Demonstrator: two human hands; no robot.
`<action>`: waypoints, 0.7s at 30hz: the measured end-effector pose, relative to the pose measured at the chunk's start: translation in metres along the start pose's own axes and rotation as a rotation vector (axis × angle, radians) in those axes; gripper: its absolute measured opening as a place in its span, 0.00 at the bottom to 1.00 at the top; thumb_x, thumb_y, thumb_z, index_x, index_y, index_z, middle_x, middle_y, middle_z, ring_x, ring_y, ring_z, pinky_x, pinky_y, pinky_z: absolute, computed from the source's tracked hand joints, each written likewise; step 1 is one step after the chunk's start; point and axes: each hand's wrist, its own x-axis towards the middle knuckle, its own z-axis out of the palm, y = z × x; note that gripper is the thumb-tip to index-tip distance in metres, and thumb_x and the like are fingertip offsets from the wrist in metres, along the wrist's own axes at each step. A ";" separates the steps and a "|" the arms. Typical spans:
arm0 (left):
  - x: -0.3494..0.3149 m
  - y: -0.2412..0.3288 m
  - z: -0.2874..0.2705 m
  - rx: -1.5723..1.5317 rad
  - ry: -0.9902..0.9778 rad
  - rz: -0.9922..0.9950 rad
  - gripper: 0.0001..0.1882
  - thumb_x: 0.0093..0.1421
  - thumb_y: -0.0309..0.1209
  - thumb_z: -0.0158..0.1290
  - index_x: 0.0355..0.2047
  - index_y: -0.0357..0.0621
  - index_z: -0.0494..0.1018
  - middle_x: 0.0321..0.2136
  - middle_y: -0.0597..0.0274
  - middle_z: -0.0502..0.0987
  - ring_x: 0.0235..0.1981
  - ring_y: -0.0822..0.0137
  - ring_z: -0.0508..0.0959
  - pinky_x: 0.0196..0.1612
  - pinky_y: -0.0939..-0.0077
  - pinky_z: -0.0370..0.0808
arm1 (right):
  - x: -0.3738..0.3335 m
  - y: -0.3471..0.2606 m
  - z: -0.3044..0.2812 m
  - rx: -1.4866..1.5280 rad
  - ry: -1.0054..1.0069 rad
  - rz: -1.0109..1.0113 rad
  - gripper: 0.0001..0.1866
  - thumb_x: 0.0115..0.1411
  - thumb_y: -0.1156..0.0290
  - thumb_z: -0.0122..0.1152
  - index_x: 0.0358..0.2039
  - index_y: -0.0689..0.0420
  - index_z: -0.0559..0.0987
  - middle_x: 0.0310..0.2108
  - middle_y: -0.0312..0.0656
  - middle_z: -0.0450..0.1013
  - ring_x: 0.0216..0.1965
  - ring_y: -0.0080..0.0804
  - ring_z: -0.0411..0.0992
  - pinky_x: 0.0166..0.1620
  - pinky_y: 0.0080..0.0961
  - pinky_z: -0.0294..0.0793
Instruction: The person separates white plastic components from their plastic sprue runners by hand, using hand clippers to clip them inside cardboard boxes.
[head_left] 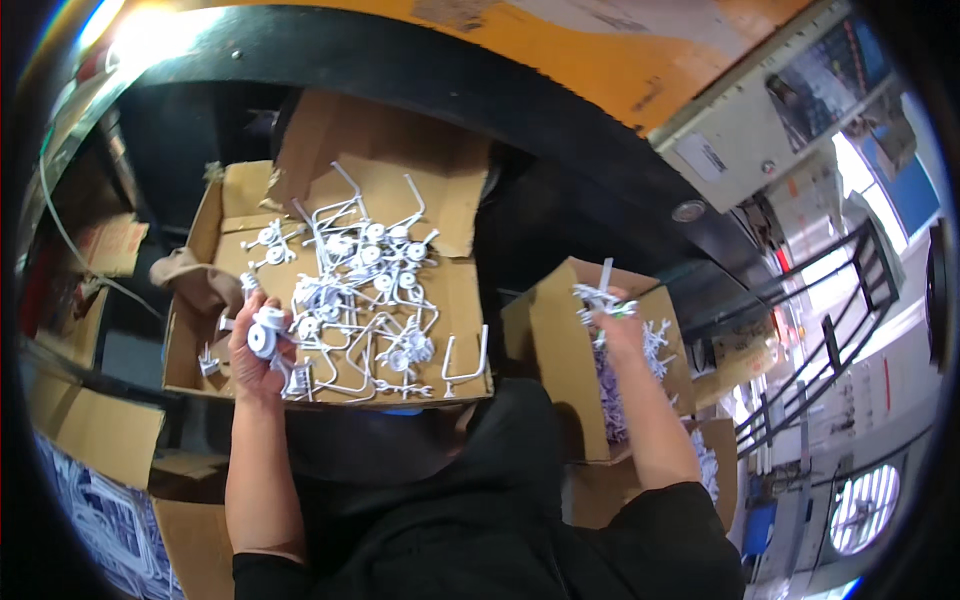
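My left hand is closed around a white plastic part with a round, wheel-like end, near the left side of a shallow cardboard box. Inside that box lies a loose pile of white plastic parts: discs, branching stems and bent rods. Over a second cardboard box on the right, my right hand grips a bunch of small white plastic pieces. More small white pieces fill this box. The fingers of my right hand are partly hidden.
A brown cloth hangs over the shallow box's left edge. At lower left, an open carton holds white rod frames. Another carton stands at lower right. A dark machine frame curves across the back, and a black metal rack stands to the right.
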 end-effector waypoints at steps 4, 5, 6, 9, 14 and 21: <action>0.004 -0.012 0.010 0.040 -0.012 -0.027 0.08 0.63 0.35 0.51 0.38 0.46 0.70 0.29 0.65 0.74 0.30 0.69 0.78 0.18 0.80 0.79 | 0.032 0.051 -0.163 -1.267 0.466 -0.345 0.22 0.47 0.72 0.65 0.44 0.61 0.75 0.34 0.46 0.77 0.32 0.31 0.75 0.35 0.26 0.74; -0.001 -0.011 0.006 0.048 0.011 -0.014 0.08 0.63 0.35 0.51 0.38 0.46 0.70 0.29 0.65 0.74 0.29 0.69 0.78 0.18 0.80 0.79 | 0.026 0.040 -0.164 -1.126 0.232 0.066 0.24 0.46 0.67 0.65 0.44 0.62 0.75 0.36 0.50 0.77 0.35 0.36 0.76 0.39 0.30 0.75; -0.006 -0.010 0.001 0.057 0.037 0.000 0.08 0.63 0.35 0.51 0.38 0.46 0.70 0.30 0.65 0.74 0.29 0.69 0.78 0.18 0.80 0.79 | 0.020 0.028 -0.163 -0.955 -0.006 0.464 0.26 0.46 0.63 0.65 0.45 0.64 0.75 0.38 0.55 0.77 0.39 0.41 0.77 0.43 0.33 0.75; -0.004 -0.013 0.000 0.055 0.015 -0.037 0.08 0.63 0.36 0.51 0.38 0.47 0.70 0.30 0.65 0.74 0.30 0.68 0.79 0.18 0.79 0.79 | 0.006 0.056 -0.197 -1.376 -0.065 0.320 0.26 0.47 0.63 0.64 0.45 0.64 0.75 0.37 0.59 0.76 0.41 0.49 0.76 0.46 0.39 0.74; 0.002 -0.025 0.011 0.118 0.056 -0.077 0.07 0.62 0.36 0.52 0.34 0.48 0.68 0.29 0.66 0.74 0.30 0.67 0.80 0.17 0.82 0.77 | 0.000 0.064 -0.122 -1.303 0.272 0.060 0.19 0.48 0.73 0.60 0.43 0.61 0.77 0.42 0.54 0.74 0.46 0.49 0.72 0.49 0.34 0.71; 0.006 -0.025 0.008 0.157 0.014 -0.028 0.09 0.58 0.32 0.55 0.35 0.45 0.68 0.29 0.63 0.71 0.29 0.68 0.76 0.33 0.74 0.78 | -0.034 0.014 0.128 -0.747 -0.668 -0.797 0.18 0.47 0.78 0.61 0.42 0.57 0.76 0.46 0.47 0.70 0.45 0.47 0.72 0.49 0.37 0.72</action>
